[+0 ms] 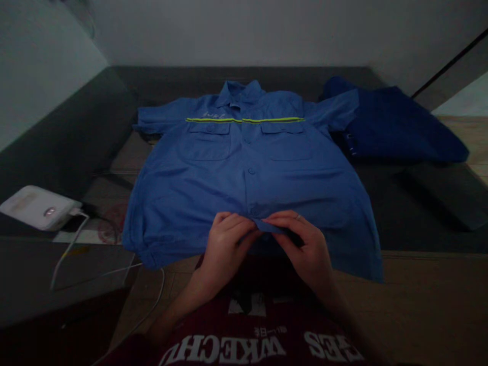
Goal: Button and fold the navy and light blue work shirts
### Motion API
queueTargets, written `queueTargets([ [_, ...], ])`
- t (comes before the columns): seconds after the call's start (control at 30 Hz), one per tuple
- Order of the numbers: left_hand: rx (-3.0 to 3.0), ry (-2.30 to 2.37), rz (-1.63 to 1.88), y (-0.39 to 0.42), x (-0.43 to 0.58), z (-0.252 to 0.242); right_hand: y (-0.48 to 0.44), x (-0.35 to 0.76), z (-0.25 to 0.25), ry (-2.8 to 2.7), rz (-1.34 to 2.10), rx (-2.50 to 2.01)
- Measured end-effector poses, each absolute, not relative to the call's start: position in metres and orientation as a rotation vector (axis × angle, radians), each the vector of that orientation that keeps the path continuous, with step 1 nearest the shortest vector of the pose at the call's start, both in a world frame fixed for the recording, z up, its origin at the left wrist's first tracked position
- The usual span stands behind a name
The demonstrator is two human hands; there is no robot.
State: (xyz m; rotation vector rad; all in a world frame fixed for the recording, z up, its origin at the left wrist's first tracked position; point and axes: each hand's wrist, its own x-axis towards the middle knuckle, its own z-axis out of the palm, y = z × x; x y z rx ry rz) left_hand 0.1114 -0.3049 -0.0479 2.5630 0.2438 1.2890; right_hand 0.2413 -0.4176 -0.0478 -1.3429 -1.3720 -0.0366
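Note:
A blue short-sleeved shirt [213,178] lies front side up, its collar away from me and its hem hanging over the near table edge. It has two flap pockets and a yellow-green stripe across the chest. My left hand [229,239] is closed, pinching the shirt's front placket near the hem. From the other side my right hand [301,239], a ring on one finger, pinches the same lifted edge. The fingertips of both hands nearly meet there, just below a button [252,211]. Whether a button sits between the fingers is hidden.
Dark blue folded cloth [400,124] lies at the right, beside the shirt's sleeve. A dark flat object [446,195] rests nearer to me. On the left, a white power bank [41,207] has a white cable [70,244] plugged in. A wall stands behind the dark table [366,213].

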Motion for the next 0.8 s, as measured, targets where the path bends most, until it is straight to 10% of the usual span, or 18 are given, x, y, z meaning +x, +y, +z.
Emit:
queueTargets([
  [0.8, 2.482, 0.107, 1.32, -0.2989, 0.1046, -0.0533, -0.4163, 0.2368, -0.0447, -1.283, -0.098, -1.321],
])
